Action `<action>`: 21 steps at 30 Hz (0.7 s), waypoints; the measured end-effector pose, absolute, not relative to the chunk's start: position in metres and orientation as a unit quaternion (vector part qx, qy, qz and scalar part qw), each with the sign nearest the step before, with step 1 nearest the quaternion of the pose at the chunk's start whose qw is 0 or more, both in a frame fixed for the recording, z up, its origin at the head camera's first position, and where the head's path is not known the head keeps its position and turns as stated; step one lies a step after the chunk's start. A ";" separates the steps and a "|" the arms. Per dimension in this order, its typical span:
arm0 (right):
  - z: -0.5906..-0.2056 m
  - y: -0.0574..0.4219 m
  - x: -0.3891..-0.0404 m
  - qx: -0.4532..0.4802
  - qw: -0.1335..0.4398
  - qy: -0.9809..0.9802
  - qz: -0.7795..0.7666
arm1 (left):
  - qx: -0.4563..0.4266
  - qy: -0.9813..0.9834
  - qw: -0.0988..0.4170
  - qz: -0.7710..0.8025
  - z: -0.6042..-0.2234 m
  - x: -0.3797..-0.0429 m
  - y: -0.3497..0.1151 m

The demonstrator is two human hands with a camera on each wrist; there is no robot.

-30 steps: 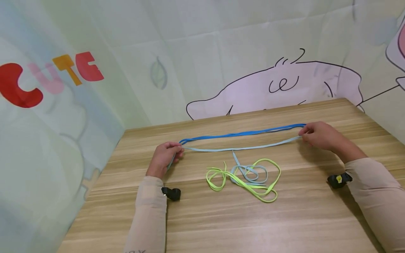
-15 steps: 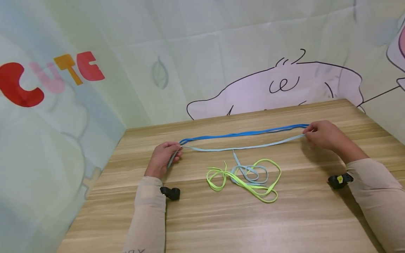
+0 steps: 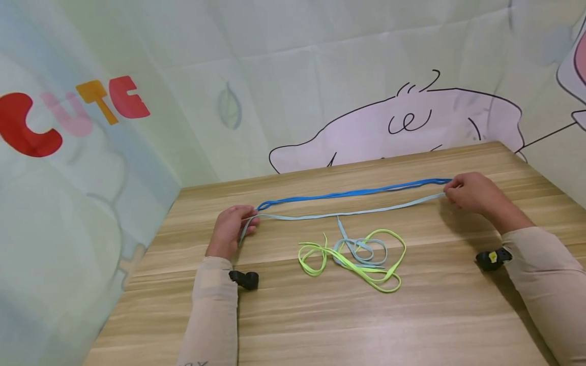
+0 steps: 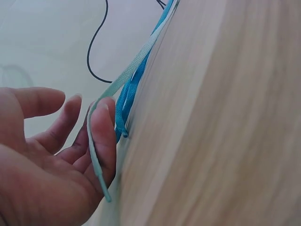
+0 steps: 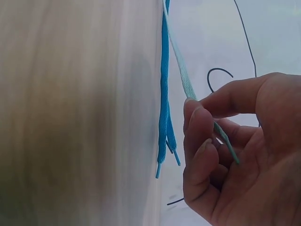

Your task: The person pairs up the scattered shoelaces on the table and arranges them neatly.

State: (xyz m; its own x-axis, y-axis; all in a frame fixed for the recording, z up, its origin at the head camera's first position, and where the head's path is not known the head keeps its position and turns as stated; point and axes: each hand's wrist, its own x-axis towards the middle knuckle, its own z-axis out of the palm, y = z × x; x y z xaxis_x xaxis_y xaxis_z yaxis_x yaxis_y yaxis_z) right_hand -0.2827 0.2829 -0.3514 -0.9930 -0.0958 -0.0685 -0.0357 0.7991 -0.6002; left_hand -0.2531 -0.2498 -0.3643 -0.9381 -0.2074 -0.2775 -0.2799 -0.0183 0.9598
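Note:
A light blue shoelace (image 3: pixel 316 217) stretches between the hands. My right hand (image 3: pixel 471 192) pinches it near one end between thumb and fingertips, the short tip pointing into the palm in the right wrist view. At the other end, my left hand (image 3: pixel 231 226) has the lace lying across its lower, loosely curled fingers (image 4: pixel 103 132), with the tip dangling on the palm side. The left thumb stands apart from the lace. Just beyond lies a darker blue shoelace (image 3: pixel 352 193), doubled lengthwise, its two ends near the right hand.
A yellow-green shoelace (image 3: pixel 389 290) lies in loose loops mid-table, tangled with another light blue shoelace (image 3: pixel 343 234). The wooden table (image 3: pixel 293 325) backs onto a printed cloth (image 3: pixel 293 81). Black wrist cameras sit on both sleeves.
The hands have moved slightly apart, the left leftward and the right rightward, drawing the light blue shoelace along. The left hand's fingers have loosened around its end. The tangled laces are unmoved.

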 end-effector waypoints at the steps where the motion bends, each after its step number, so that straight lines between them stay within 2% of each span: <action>1: -0.351 0.284 -0.283 -0.032 0.048 0.948 -0.314 | -0.175 0.699 0.026 0.693 -0.364 -0.253 -0.250; 21: -0.351 0.294 -0.277 -0.003 0.013 0.963 -0.268 | -0.206 0.669 -0.040 0.713 -0.364 -0.254 -0.255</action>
